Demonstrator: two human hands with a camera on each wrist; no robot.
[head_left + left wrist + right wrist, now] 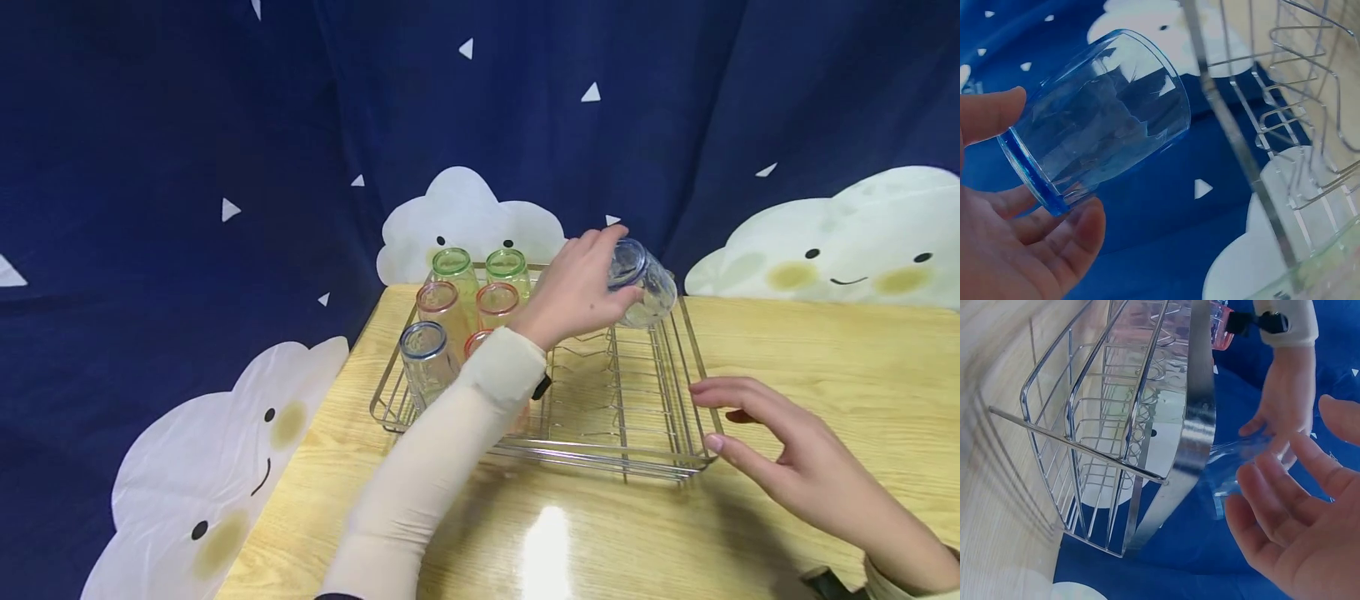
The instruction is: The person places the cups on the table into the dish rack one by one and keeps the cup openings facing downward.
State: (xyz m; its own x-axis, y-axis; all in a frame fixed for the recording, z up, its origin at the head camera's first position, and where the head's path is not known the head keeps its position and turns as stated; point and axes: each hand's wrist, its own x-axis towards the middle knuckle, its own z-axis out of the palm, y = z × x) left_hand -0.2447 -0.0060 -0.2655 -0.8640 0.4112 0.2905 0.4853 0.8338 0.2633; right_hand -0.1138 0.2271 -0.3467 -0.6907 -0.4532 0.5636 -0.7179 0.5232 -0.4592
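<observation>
My left hand (581,292) grips a clear glass (651,292) by its blue-tinted base, thumb on one side and fingers on the other. The glass is tilted above the far right part of the wire rack (592,447). In the left wrist view the whole glass (1107,122) shows, its mouth pointing away from the palm (1016,250). By the rack's front right corner hovers my right hand (787,458), fingers loosely bent and holding nothing. The right wrist view shows these fingers (1297,512) beside the rack's metal rim (1194,444).
Upside-down glasses fill the rack's left side: green ones (452,263) at the back, red-tinted ones (438,298) in front of them, a blue-tinted one (425,343) at front left. The rack stands on a wooden table (840,350). A blue curtain (525,125) with clouds hangs behind.
</observation>
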